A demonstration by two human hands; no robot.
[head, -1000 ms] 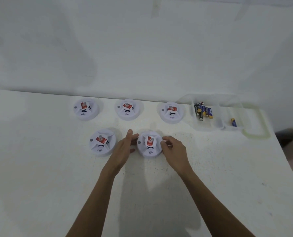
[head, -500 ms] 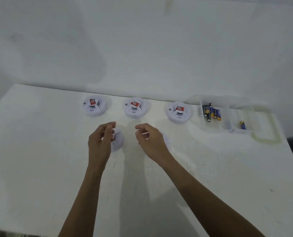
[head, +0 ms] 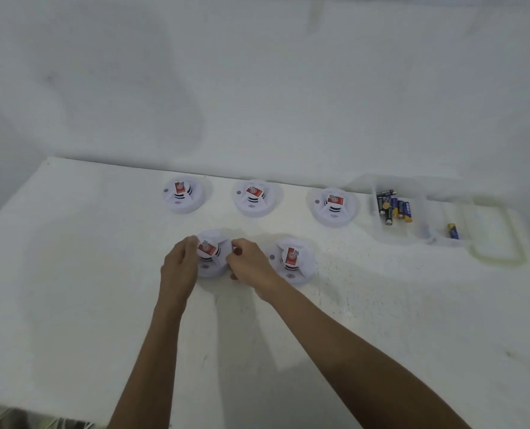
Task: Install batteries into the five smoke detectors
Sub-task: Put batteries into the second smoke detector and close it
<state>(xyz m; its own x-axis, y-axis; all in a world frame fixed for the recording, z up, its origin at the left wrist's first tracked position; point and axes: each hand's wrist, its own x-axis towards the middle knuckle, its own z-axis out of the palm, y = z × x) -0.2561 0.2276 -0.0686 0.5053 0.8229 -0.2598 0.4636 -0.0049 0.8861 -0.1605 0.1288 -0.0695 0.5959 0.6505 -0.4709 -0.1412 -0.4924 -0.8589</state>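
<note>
Five round white smoke detectors with red labels lie on the white table point(head: 71, 289). Three form a back row: left detector point(head: 183, 195), middle detector point(head: 255, 198), right detector point(head: 334, 207). Two sit nearer me: the front left detector point(head: 211, 257) and the front right detector point(head: 293, 261). My left hand point(head: 180, 267) grips the front left detector on its left side. My right hand point(head: 248, 263) grips the same detector on its right side with curled fingers. A clear plastic box point(head: 424, 233) at the back right holds several batteries point(head: 393, 207) and a single battery point(head: 453, 231).
A white wall rises behind the table. The table's right edge runs down at the far right, and its front left corner shows at the lower left. A yellowish clear lid rim point(head: 502, 258) lies beside the box.
Both hands left the front right detector, moved left, and now hold the front left detector from both sides. The camera view shifted slightly.
</note>
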